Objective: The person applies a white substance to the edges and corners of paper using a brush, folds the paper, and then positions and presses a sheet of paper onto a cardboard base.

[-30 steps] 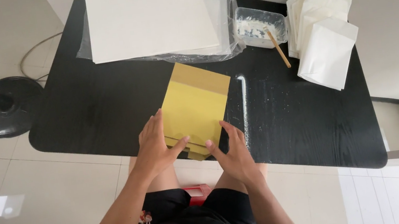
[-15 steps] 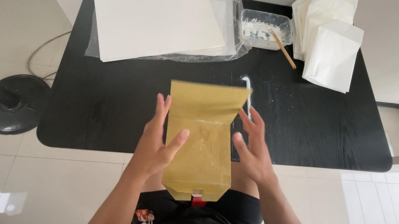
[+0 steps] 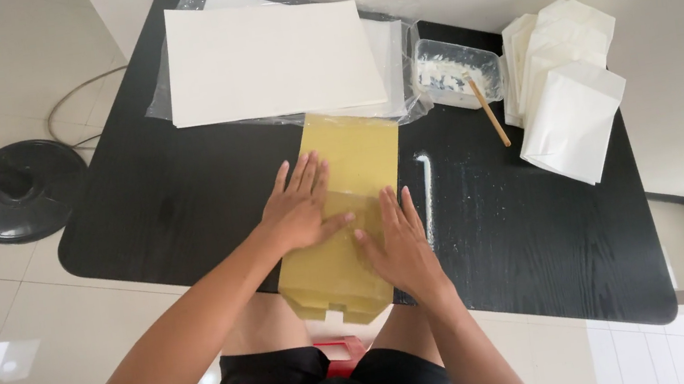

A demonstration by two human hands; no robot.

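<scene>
Left hand (image 3: 301, 208) flat and spread, fingers fanned apart, palm pressed down on the middle of a yellow-brown paper bag (image 3: 345, 214). Right hand (image 3: 398, 242) likewise open and flat, fingers straight and slightly parted, laid on the bag's right half just beside the left hand, fingertips of both nearly meeting. Nothing pinched or gripped by either; both simply bearing down on the paper.

Bag lying flat under both palms, lengthwise away from the body, its far end reaching toward the stack of sheets and its near end hanging past the near edge of the black table (image 3: 182, 197), over the lap. Notched flap visible at that overhanging end.

Beyond the fingertips, touching or just short of the bag's far edge: a stack of large white sheets (image 3: 265, 60) resting on a clear plastic wrapper (image 3: 404, 94). To the right of the stack, a small clear plastic tub (image 3: 454, 69) with white paste inside, a thin wooden stick (image 3: 488, 111) leaning out of it. Streak of white residue (image 3: 427, 193) on the tabletop just right of the bag. Further right, near the table's corner, a pile of white paper bags (image 3: 571, 111). On the floor well to the left, the round dark base of a stand (image 3: 20, 188) with a cable.
</scene>
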